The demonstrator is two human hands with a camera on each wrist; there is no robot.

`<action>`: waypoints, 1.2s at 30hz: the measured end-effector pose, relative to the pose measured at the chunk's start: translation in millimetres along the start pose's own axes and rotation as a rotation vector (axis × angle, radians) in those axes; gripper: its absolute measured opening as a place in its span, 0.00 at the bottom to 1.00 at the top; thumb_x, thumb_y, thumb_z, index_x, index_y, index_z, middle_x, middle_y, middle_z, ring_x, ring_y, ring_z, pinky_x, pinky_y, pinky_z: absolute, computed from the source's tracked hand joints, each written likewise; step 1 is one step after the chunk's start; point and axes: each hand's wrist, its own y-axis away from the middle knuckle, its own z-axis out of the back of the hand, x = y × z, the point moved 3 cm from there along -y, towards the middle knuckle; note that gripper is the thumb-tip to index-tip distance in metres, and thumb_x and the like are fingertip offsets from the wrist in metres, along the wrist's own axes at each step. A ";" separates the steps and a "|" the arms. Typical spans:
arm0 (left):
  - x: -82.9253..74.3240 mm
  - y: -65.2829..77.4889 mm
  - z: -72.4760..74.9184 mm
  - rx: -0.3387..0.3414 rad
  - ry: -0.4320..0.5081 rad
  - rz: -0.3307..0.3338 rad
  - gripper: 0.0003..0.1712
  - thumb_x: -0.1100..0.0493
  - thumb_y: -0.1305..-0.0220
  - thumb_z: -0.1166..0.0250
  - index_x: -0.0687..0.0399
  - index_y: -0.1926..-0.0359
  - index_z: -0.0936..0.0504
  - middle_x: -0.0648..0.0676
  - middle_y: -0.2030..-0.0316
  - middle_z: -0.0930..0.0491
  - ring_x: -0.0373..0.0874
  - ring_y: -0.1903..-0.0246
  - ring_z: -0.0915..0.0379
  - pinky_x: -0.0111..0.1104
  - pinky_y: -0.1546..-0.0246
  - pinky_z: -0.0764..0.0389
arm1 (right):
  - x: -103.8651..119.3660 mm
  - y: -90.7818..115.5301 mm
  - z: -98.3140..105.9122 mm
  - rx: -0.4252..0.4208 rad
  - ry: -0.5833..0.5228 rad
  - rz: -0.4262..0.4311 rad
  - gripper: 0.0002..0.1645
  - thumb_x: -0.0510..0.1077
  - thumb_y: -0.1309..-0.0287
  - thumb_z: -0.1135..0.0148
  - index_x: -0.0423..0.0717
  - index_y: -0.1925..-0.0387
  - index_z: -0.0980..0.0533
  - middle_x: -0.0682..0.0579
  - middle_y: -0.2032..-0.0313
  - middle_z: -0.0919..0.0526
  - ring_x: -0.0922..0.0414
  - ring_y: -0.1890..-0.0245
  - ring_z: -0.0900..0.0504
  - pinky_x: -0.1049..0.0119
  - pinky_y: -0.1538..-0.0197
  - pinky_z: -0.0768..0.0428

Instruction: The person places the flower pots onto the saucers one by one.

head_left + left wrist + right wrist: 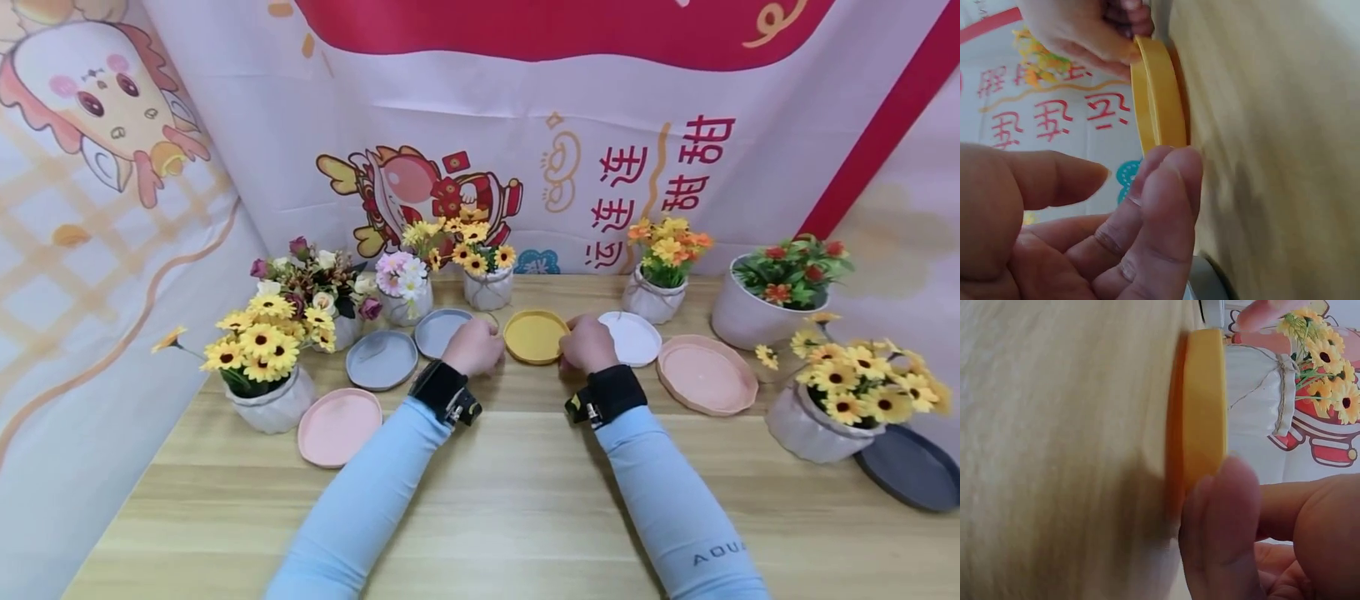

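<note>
A round yellow saucer (536, 337) lies on the wooden table between my hands. My right hand (590, 343) pinches its right edge; in the right wrist view the thumb and fingers (1222, 519) meet at the yellow rim. On the other side is my left hand (474, 347), its thumb spread away from the bent fingers (1169, 194). Those fingertips overlap the near end of the saucer (1163, 94) in the left wrist view; whether they touch it I cannot tell. Nothing sits between that thumb and fingers. A grey saucer (438, 332) lies partly behind the left hand.
On the left lie another grey saucer (381, 360) and a pink one (340, 427). To the right are a white saucer (636, 340), a larger pink one (707, 375) and a dark one (911, 468). Several potted flowers, including yellow daisies (270, 400), stand around them before a printed cloth (480, 100).
</note>
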 end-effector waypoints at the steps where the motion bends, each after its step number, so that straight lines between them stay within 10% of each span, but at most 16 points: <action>1: -2.2 -3.5 -0.4 0.004 -0.018 0.014 0.14 0.62 0.31 0.46 0.61 0.70 0.17 0.52 0.78 0.17 0.42 0.81 0.22 0.30 0.76 0.23 | -1.3 0.0 -0.2 0.005 0.007 0.006 0.27 0.36 0.36 0.49 0.36 0.36 0.30 0.48 0.82 0.18 0.57 0.83 0.19 0.70 0.77 0.23; 11: -7.0 -27.9 -12.2 0.030 -0.073 0.158 0.14 0.63 0.30 0.44 0.59 0.73 0.18 0.52 0.79 0.16 0.42 0.82 0.18 0.28 0.75 0.20 | -7.2 0.9 -1.6 0.036 -0.136 -0.017 0.27 0.36 0.34 0.53 0.38 0.34 0.31 0.46 0.79 0.17 0.57 0.84 0.18 0.70 0.79 0.20; 21: -7.8 -31.1 -16.9 0.018 -0.055 0.169 0.13 0.63 0.31 0.43 0.60 0.73 0.19 0.52 0.78 0.17 0.42 0.82 0.19 0.28 0.76 0.18 | -11.2 -2.2 -1.1 0.057 -0.242 -0.038 0.26 0.37 0.30 0.57 0.39 0.33 0.32 0.44 0.75 0.17 0.56 0.82 0.17 0.67 0.77 0.16; 29: 0.7 -33.6 29.1 -0.078 0.197 0.153 0.18 0.62 0.29 0.48 0.65 0.48 0.17 0.58 0.67 0.14 0.47 0.78 0.18 0.29 0.79 0.19 | -19.0 -10.5 -2.7 0.068 -0.292 -0.047 0.23 0.39 0.29 0.54 0.41 0.35 0.30 0.44 0.74 0.17 0.55 0.80 0.16 0.65 0.75 0.15; 36: 19.0 -51.2 59.2 -0.104 0.265 0.224 0.27 0.54 0.27 0.50 0.53 0.29 0.31 0.57 0.37 0.26 0.48 0.64 0.16 0.36 0.57 0.15 | -19.2 -11.3 -3.0 0.057 -0.296 -0.024 0.23 0.38 0.30 0.53 0.40 0.36 0.29 0.44 0.74 0.17 0.56 0.81 0.17 0.66 0.76 0.15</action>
